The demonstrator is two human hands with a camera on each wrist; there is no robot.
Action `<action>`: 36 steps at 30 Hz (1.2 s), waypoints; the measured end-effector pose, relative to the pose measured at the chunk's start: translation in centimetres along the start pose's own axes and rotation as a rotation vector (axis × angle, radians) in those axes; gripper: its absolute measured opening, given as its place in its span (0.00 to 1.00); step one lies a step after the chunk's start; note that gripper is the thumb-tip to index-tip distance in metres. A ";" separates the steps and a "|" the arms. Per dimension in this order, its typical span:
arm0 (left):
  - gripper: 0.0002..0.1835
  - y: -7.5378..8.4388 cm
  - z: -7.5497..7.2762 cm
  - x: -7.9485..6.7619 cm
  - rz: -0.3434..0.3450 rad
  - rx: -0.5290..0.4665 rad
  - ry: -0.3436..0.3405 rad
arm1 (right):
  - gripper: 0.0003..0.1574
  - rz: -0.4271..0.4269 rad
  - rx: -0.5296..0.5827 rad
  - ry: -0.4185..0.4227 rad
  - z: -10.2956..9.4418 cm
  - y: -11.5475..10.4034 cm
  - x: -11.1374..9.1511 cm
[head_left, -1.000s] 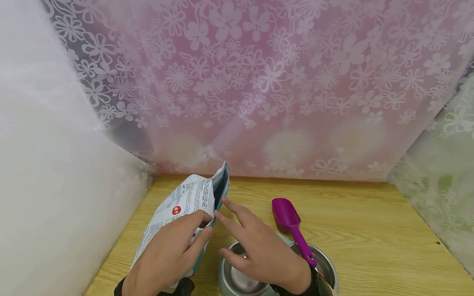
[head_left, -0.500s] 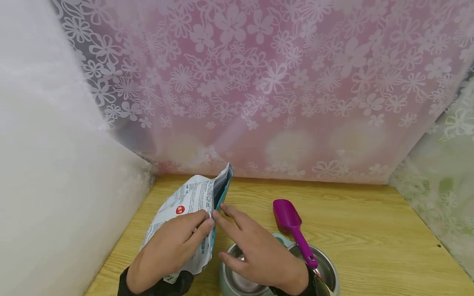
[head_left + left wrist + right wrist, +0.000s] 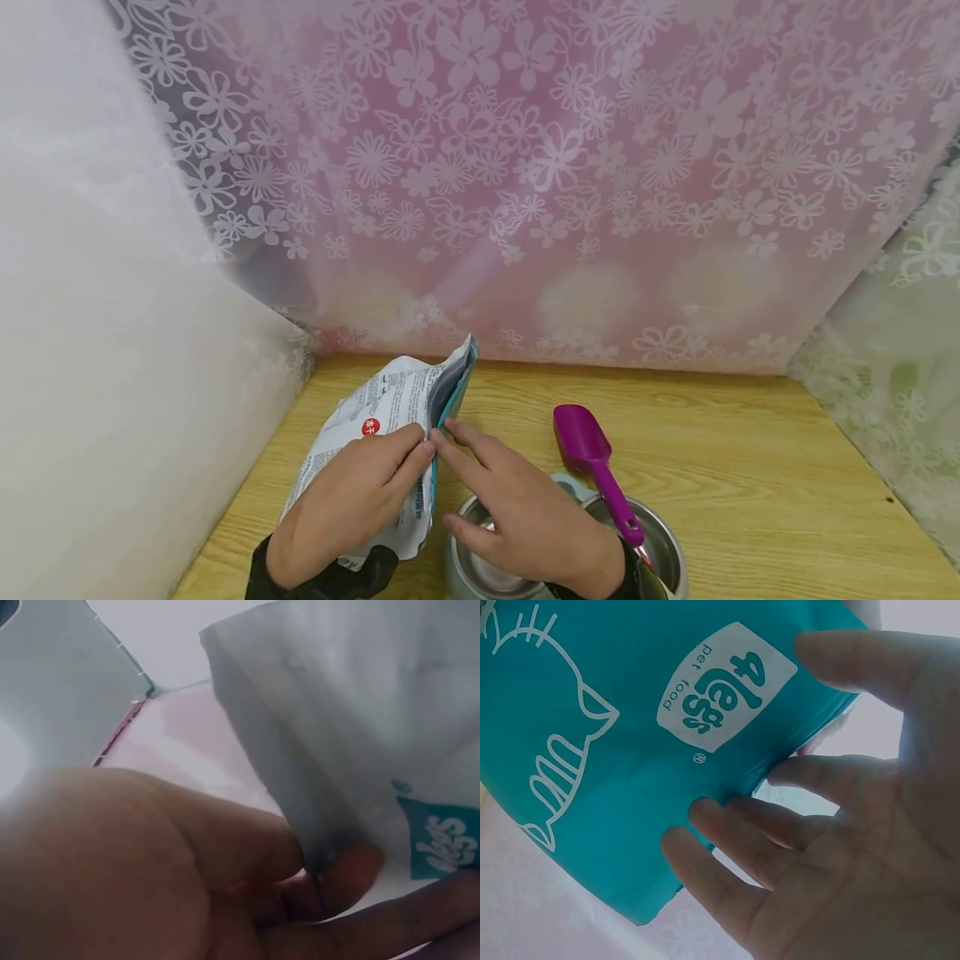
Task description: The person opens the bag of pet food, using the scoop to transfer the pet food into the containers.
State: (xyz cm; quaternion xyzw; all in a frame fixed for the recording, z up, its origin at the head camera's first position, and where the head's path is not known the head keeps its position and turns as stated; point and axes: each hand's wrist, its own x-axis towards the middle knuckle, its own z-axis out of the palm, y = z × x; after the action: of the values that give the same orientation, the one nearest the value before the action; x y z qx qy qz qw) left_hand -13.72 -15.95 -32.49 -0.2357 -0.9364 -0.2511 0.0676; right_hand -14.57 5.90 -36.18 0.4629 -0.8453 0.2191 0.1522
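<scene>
A pet food bag (image 3: 375, 408), white with print on one face and teal on the other, leans at the left of the table with its mouth gaping at the top. My left hand (image 3: 348, 492) pinches the mouth's near edge between thumb and fingers; the left wrist view shows this pinch on the white side of the bag (image 3: 345, 727). Against the teal face (image 3: 622, 772), the spread fingertips of my right hand (image 3: 525, 517) touch near the mouth's edge. Inside the bag I see only grey lining; the contents are hidden.
Below my right hand stands a double bowl (image 3: 468, 575) with steel insides, partly covered by the hand. A purple scoop (image 3: 581, 442) lies with its handle over the right bowl. Behind the wooden table (image 3: 712, 450) hangs a pink floral curtain (image 3: 525, 208).
The bag has shifted slightly right and more upright with my left hand, which moved a little to the right. Its mouth has tipped a bit rightward. My right hand stays almost in place.
</scene>
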 end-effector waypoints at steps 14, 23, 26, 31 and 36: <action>0.18 -0.2 0.3 0.0 -0.002 -0.008 -0.005 | 0.48 0.002 0.014 -0.002 -0.2 0.2 -0.2; 0.19 0.1 -0.3 0.5 -0.096 0.005 0.028 | 0.38 0.016 0.029 0.034 -0.8 0.6 -0.4; 0.19 0.0 -0.4 0.6 -0.112 -0.004 0.044 | 0.32 0.025 0.024 0.049 -0.9 0.6 -0.3; 0.20 -0.2 -0.3 0.7 -0.086 -0.001 0.108 | 0.23 0.011 -0.011 0.089 -1.0 0.8 0.0; 0.21 -0.2 -0.5 0.6 -0.037 0.008 0.174 | 0.18 0.016 -0.025 0.100 -1.0 1.0 0.2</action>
State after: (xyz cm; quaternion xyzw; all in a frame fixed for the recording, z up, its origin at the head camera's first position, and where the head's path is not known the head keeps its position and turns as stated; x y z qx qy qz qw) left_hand -14.35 -16.13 -32.04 -0.1956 -0.9321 -0.2682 0.1450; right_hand -15.42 6.71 -35.49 0.4428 -0.8429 0.2325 0.1983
